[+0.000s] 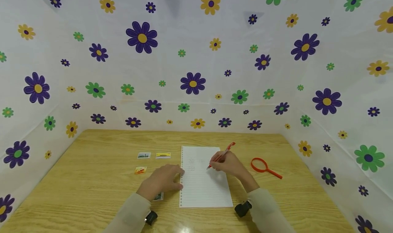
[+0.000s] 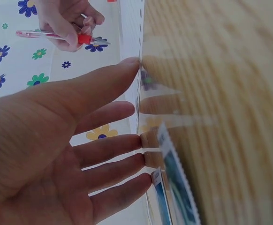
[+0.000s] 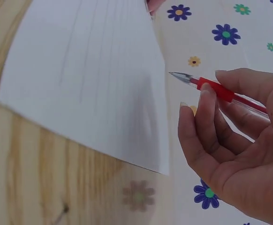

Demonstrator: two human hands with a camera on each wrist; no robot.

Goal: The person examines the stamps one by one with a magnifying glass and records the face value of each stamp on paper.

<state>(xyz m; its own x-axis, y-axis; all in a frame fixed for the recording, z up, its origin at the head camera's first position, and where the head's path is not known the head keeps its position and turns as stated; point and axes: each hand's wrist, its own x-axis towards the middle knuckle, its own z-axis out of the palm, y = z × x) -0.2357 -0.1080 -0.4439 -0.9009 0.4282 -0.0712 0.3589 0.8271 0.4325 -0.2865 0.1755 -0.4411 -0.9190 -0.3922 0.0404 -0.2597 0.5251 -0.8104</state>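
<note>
A red gel pen (image 1: 227, 149) is pinched between the thumb and fingers of my right hand (image 1: 229, 164), over the upper right part of a lined, hole-punched sheet (image 1: 204, 193). In the right wrist view the pen's metal tip (image 3: 181, 76) appears slightly above the paper. Faint marks (image 1: 191, 168) show in the sheet's upper left. My left hand (image 1: 163, 179) lies at the sheet's left, punched edge, with its fingers extended and fingertips touching down there. In the left wrist view its palm holds nothing.
Small picture stamps lie left of the sheet: a greenish one (image 1: 144, 155), a yellow one (image 1: 163, 155) and an orange one (image 1: 141, 170). Another (image 1: 158, 196) is partly hidden below my left hand. A red magnifying glass (image 1: 267, 169) lies at right. Flower-printed cloth (image 1: 172, 62) surrounds the wooden table (image 1: 101, 151).
</note>
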